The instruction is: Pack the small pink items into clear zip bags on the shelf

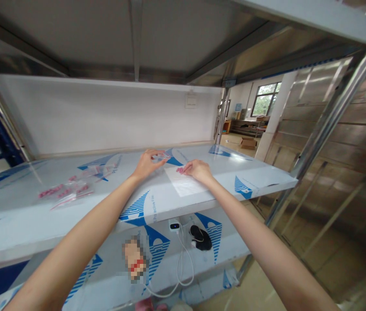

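My left hand (147, 165) is over the middle of the shelf, thumb and fingers curled around what looks like a small clear plastic bag (162, 157). My right hand (200, 170) pinches a small bunch of pink pieces (180, 170); their exact kind is too small to tell. Beneath that bunch a white sheet (186, 185) lies flat near the shelf's front edge. To the left, several clear bags (87, 173) lie in a loose pile, with similar pink pieces (52, 191) in or among them.
The film-covered metal shelf (105, 207) has another shelf (102, 39) overhead. On the lower level are a white device with a cable (174, 226), a black object (200, 237) and a pixelated item (135, 259). A metal post (332, 116) stands right.
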{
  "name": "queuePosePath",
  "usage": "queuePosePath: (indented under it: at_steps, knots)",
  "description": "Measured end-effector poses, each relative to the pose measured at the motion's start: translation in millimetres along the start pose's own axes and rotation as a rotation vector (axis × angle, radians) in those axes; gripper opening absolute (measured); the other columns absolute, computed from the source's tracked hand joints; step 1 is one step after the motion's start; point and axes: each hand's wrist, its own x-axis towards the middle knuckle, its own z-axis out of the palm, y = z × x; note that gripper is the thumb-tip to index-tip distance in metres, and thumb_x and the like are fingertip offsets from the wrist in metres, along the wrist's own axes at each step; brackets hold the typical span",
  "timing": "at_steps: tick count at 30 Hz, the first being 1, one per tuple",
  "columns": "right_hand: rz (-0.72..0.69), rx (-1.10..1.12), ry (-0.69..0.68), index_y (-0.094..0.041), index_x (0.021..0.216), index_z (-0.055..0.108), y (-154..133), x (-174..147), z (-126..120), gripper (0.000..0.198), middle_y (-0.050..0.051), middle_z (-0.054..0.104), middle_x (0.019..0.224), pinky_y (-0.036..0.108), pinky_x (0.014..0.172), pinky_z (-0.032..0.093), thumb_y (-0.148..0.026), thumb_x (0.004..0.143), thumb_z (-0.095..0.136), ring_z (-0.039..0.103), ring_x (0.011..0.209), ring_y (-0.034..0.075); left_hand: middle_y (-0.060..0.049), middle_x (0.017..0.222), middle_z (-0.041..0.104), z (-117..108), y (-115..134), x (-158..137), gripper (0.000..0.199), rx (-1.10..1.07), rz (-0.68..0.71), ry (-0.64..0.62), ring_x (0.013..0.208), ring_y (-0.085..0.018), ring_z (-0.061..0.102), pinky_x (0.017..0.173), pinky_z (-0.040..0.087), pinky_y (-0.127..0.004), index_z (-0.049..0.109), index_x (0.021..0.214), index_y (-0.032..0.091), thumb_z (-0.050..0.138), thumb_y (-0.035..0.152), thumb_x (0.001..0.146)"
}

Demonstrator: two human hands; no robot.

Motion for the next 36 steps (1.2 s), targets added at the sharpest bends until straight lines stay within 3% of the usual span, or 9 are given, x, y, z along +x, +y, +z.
queuePosePath:
  at_steps: [5,10,12,18,23,30,36]
  knots:
    - [0.012,0.104,0.106,-0.02,0.083,0.071,-2,2,-3,0.016,0.003,0.07,0.078,0.03,0.078,0.046,-0.021,0.066,0.072,0.065,0.082,0.02,-0.007,0.102,0.067,0,-3,1,0.033,-0.001,0.014,-0.003,0.094,-0.021,0.057,0.073,0.047,-0.03,0.069,0.099,0.019,0.062,0.04,0.075]
    - [-0.037,0.723,0.155,-0.015,0.094,0.067,-25,15,-7,0.025,0.006,0.071,0.081,0.028,0.073,0.05,-0.019,0.069,0.07,0.066,0.076,0.017,-0.006,0.104,0.067,4,0,1,0.037,-0.021,-0.021,-0.045,0.094,-0.02,0.057,0.075,0.045,-0.03,0.068,0.103,0.019,0.062,0.042,0.075]
    - [-0.106,0.799,0.166,-0.015,0.092,0.067,-36,20,-5,0.025,0.005,0.07,0.079,0.027,0.072,0.05,-0.02,0.068,0.071,0.066,0.073,0.016,-0.006,0.105,0.067,6,2,0,0.039,-0.051,-0.028,-0.069,0.094,-0.02,0.057,0.075,0.045,-0.03,0.067,0.105,0.019,0.062,0.043,0.075]
    - [-0.191,0.597,0.232,-0.022,0.089,0.069,-54,22,5,0.016,0.001,0.07,0.082,0.026,0.074,0.049,-0.029,0.074,0.067,0.065,0.076,0.015,-0.007,0.102,0.067,7,5,-1,0.042,-0.073,-0.033,-0.08,0.09,-0.02,0.057,0.075,0.044,-0.03,0.067,0.105,0.017,0.062,0.044,0.074]
    - [-0.089,0.399,0.394,-0.022,0.088,0.07,-39,17,-5,0.018,0.002,0.07,0.088,0.028,0.08,0.045,-0.034,0.082,0.058,0.063,0.083,0.016,-0.006,0.105,0.067,4,5,-1,0.037,-0.084,-0.039,-0.073,0.092,-0.02,0.056,0.075,0.043,-0.03,0.067,0.105,0.018,0.063,0.039,0.074]
    - [-0.04,-0.052,0.081,-0.025,0.075,0.072,2,1,-8,0.014,0.003,0.07,0.08,0.043,0.09,0.033,-0.038,0.071,0.068,0.061,0.084,0.023,-0.005,0.104,0.066,3,3,0,0.035,-0.068,-0.036,-0.061,0.092,-0.019,0.056,0.075,0.043,-0.03,0.068,0.102,0.019,0.064,0.04,0.074]
    - [-0.068,-0.1,0.035,-0.026,0.076,0.072,8,0,3,0.008,0.001,0.07,0.083,0.047,0.092,0.029,-0.033,0.073,0.068,0.061,0.088,0.024,-0.006,0.105,0.066,0,5,-1,0.034,-0.051,-0.039,-0.058,0.093,-0.02,0.056,0.075,0.043,-0.031,0.068,0.102,0.019,0.063,0.039,0.075]
